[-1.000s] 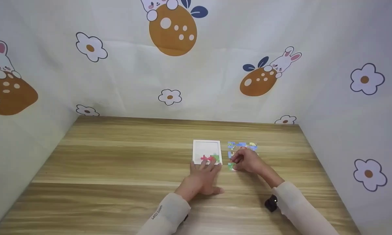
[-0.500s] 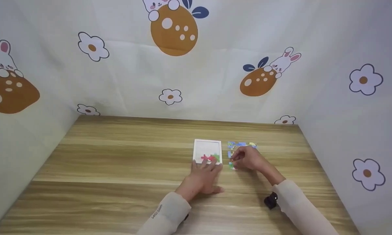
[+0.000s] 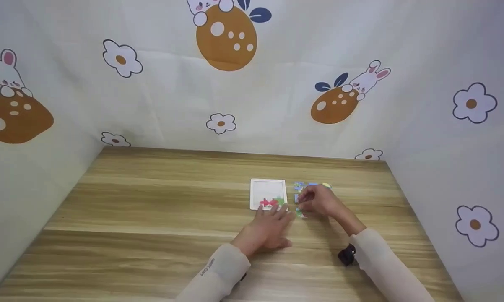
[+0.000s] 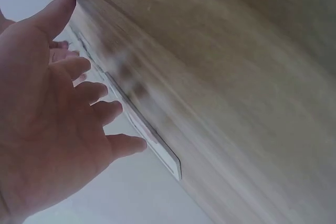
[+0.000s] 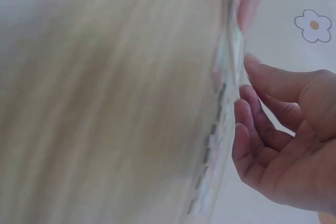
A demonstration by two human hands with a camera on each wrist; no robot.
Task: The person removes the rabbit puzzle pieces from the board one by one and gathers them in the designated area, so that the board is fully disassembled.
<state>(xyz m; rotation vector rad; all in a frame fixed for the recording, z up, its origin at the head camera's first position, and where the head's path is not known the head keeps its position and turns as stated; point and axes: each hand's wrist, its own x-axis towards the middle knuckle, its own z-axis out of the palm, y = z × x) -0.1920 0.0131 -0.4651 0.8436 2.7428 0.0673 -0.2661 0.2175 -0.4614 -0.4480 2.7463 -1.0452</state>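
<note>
A white puzzle frame [image 3: 268, 183] lies on the table. A red puzzle piece [image 3: 268, 203] and a green puzzle piece [image 3: 280, 201] sit along its near edge. My left hand [image 3: 267, 232] is spread with fingers extended at the frame's near right corner. In the left wrist view, its fingers [image 4: 107, 111] overlap the frame's edge. To the right of the frame, my right hand [image 3: 320, 202] is over the loose puzzle pieces [image 3: 299, 186] and hides several of them. The right thumb [image 5: 275, 80] and curled fingers come close together; whether a piece is between them cannot be made out.
The wood-grain table [image 3: 151, 218] stretches to the left and in front of the frame. Pale fabric walls [image 3: 168, 84] printed with rabbits and flowers enclose its back and sides. A black wrist device [image 3: 347, 255] hangs under the right sleeve.
My left hand has slid slightly right, uncovering more of the frame's near left edge. My right hand has shifted slightly away from me, with its fingers still drawn together over the loose pieces.
</note>
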